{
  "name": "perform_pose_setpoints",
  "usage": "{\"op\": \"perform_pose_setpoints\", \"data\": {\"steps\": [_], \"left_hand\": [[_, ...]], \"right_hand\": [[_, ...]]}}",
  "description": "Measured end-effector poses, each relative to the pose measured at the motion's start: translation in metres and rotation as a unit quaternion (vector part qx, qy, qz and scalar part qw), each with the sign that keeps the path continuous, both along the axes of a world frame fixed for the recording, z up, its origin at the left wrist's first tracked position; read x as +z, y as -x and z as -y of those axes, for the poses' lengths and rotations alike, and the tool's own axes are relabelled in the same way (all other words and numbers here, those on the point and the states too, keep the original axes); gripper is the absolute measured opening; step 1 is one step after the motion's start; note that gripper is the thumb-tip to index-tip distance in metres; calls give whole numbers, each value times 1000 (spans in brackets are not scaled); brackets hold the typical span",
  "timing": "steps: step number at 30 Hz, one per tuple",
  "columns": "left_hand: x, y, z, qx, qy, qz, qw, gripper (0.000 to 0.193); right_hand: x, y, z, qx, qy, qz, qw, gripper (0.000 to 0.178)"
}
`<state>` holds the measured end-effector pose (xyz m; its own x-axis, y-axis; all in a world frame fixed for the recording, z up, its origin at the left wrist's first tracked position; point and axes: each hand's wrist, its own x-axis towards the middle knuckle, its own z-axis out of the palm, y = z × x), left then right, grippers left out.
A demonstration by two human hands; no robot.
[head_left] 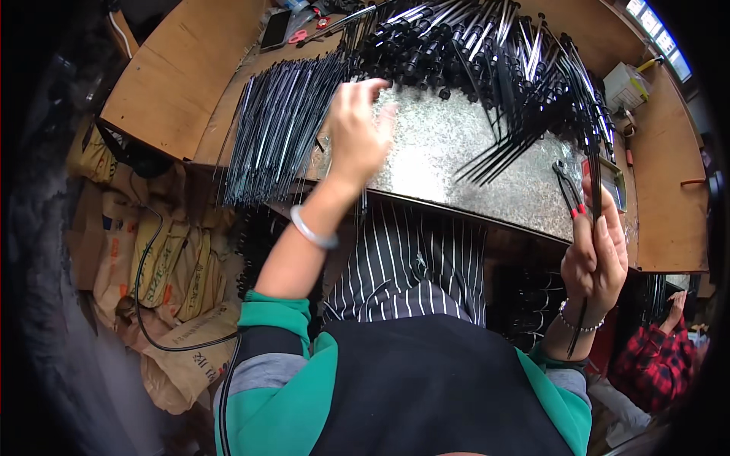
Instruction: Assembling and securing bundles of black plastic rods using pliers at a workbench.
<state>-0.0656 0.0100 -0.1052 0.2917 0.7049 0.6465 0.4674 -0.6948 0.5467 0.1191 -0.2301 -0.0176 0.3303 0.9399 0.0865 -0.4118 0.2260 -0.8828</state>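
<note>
My left hand is over the left part of the metal-topped table, its fingers stretched out and the thumb apart, with nothing seen in it. Left of it lies a dense stack of thin dark rods, overhanging the front edge. At the right, my right hand is closed round a narrow bundle of long black rods, held upright, with ends reaching down past the wrist. Beside that hand, pliers with red handles lie on the table. Several loose black rods fan out toward the middle of the tabletop.
A large heap of rods with black fittings fills the back. Pink-handled scissors and a phone lie back left. A white box stands at right. Sacks fill the left floor; another person in a checked sleeve sits at lower right.
</note>
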Motion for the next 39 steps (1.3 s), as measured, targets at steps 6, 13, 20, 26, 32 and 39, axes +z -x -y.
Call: {"op": "perform_pose_setpoints", "data": {"steps": [6,13,20,26,32,39], "left_hand": [[-34,20,-80,127,135,-261,947,27],[-23,27,-95,140,132,-280,940,29],[28,43,-59,-215,484,261,807,17],[35,-5,16,-240,475,475,701,13],[28,-10,22,-242,432,385,779,18],[-7,23,19,47,167,17,985,53]], "right_hand": [[0,6,-31,8,-16,7,1000,37],[-6,3,-40,-26,-17,44,999,35],[-28,39,-65,-25,-16,146,989,29],[-57,87,-106,23,-15,121,992,27],[-49,92,-121,94,36,-9,995,26],[-47,86,-120,99,78,-12,992,26]]}}
